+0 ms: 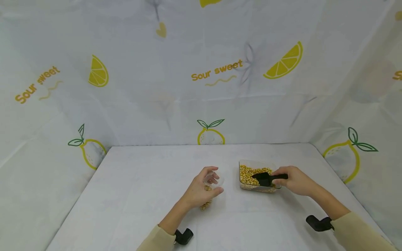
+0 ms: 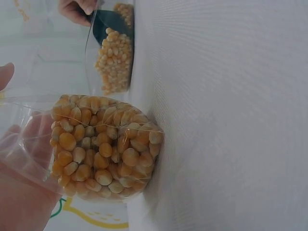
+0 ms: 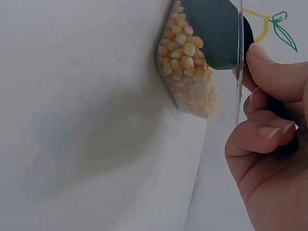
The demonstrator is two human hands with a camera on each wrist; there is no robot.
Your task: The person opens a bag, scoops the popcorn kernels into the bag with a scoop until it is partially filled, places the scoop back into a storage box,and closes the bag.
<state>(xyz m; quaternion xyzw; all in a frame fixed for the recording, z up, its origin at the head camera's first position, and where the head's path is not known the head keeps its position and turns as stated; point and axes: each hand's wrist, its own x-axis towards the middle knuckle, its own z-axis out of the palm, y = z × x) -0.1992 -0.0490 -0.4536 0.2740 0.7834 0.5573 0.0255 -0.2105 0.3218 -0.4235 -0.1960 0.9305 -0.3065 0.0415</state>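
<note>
My left hand [image 1: 196,191] curves its fingers and thumb round the upper part of a clear plastic bag [image 2: 29,144]. Corn kernels [image 2: 103,154] fill the bag's lower part, and its base stands on the table. With curled fingers my right hand [image 1: 296,181] grips the handle of a small black scoop [image 1: 263,179]. The scoop's blade dips into more yellow kernels [image 1: 248,171] inside a clear rectangular container [image 1: 255,189], to the right of the bag. In the right wrist view, thumb and fingers close round the scoop's handle, just outside the container's wall.
A white cloth covers the table [image 1: 132,195]. Behind it and at the sides hangs a white curtain [image 1: 141,104] printed with lemons and words. Black wrist devices [image 1: 183,237] sit by both sleeves.
</note>
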